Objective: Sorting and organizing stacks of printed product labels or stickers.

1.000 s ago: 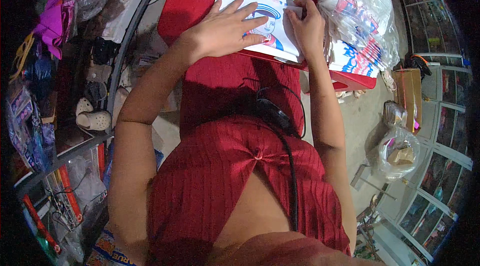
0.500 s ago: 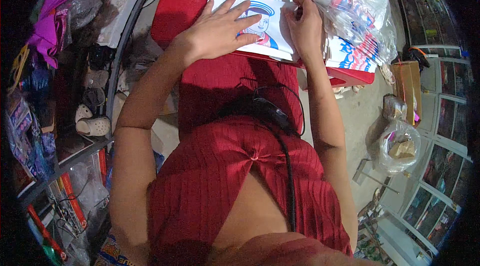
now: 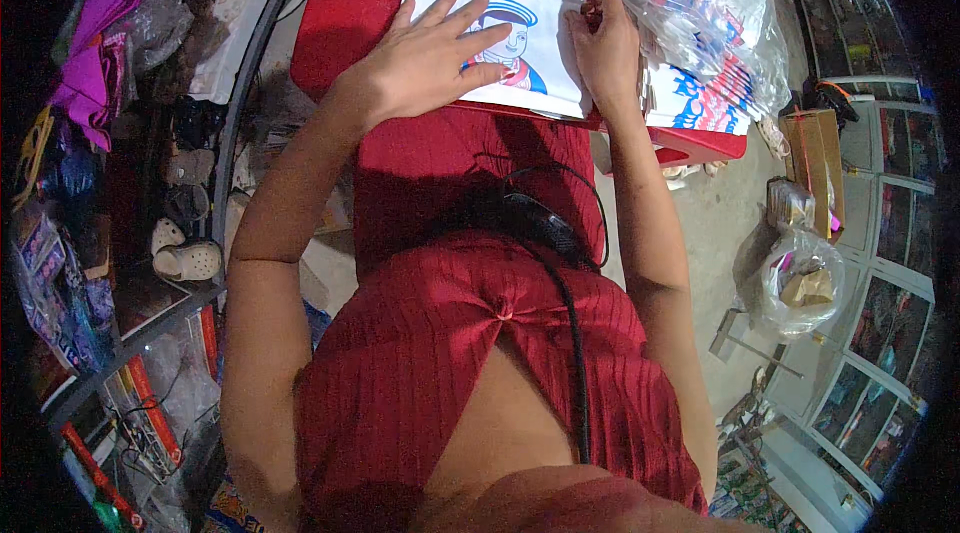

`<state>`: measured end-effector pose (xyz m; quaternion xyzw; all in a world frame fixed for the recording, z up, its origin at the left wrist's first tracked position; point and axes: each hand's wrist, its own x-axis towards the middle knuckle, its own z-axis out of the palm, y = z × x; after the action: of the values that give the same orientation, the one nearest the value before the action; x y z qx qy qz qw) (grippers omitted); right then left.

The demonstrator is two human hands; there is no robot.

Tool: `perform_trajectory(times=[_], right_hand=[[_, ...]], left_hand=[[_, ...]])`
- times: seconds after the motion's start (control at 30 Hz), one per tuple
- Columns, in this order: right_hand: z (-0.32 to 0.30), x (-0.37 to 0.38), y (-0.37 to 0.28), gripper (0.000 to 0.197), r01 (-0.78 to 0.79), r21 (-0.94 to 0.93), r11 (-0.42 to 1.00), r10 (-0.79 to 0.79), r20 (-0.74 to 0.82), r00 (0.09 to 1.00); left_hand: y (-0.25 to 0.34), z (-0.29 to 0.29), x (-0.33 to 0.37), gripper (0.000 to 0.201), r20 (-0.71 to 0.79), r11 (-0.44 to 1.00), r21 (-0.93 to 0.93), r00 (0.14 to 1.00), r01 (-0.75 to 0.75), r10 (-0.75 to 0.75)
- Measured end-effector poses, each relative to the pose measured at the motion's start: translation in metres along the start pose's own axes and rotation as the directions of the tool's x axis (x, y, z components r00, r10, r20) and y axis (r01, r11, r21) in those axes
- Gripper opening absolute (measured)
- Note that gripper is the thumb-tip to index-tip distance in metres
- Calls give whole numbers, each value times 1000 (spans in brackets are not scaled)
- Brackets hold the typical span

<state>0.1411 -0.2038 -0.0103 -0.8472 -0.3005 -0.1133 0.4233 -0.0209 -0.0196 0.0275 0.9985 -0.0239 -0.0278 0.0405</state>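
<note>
Plainly, in the head view, the white paper (image 3: pixel 555 43) lies on the red table (image 3: pixel 345 8) at the far side of the scene, just beyond the person's lap. It bears a blue and red print of a figure in a striped hat, and more white paper shows past its far edge. The left hand (image 3: pixel 425 63) lies palm down over the paper's left part, its fingers spread wide and gripping nothing, the thumb out to the right across the print. The right hand (image 3: pixel 608 48) is at the paper's right edge, with its fingers curled and the thumb and forefinger close together; whether they pinch the edge I cannot tell.

Just right of that hand is a pile in clear plastic (image 3: pixel 690 8), and on its near side a printed packet (image 3: pixel 668 101) in white, blue and red rests on the table. Farther right, a carton (image 3: pixel 815 168) and a clear bag (image 3: pixel 803 288) stand near a glazed cabinet (image 3: pixel 885 318). To the left are a purple sheet (image 3: pixel 85 88), a white tray (image 3: pixel 235 28) and, nearer, pale clogs (image 3: pixel 188 259) beside a dark rail (image 3: pixel 228 118). A black cable (image 3: pixel 578 373) runs down the person's red top (image 3: pixel 400 353).
</note>
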Motion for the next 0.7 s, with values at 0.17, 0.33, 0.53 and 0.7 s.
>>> perform_trajectory(times=[0.17, 0.33, 0.53, 0.7], right_hand=[[3, 1, 3, 29, 47, -91, 995, -50, -30, 998], [3, 1, 4, 29, 41, -96, 995, -43, -17, 999], [2, 2, 0, 30, 43, -70, 997, -43, -3, 999], [-8, -1, -25, 33, 298, -290, 910, -328, -61, 943]], left_hand=[[1, 0, 0, 61, 7, 1000, 9, 1000, 9, -9], [1, 2, -1, 61, 15, 1000, 2, 1000, 11, -11], [2, 4, -1, 60, 4, 1000, 3, 1000, 11, -11], [1, 4, -1, 60, 23, 1000, 4, 1000, 4, -4]])
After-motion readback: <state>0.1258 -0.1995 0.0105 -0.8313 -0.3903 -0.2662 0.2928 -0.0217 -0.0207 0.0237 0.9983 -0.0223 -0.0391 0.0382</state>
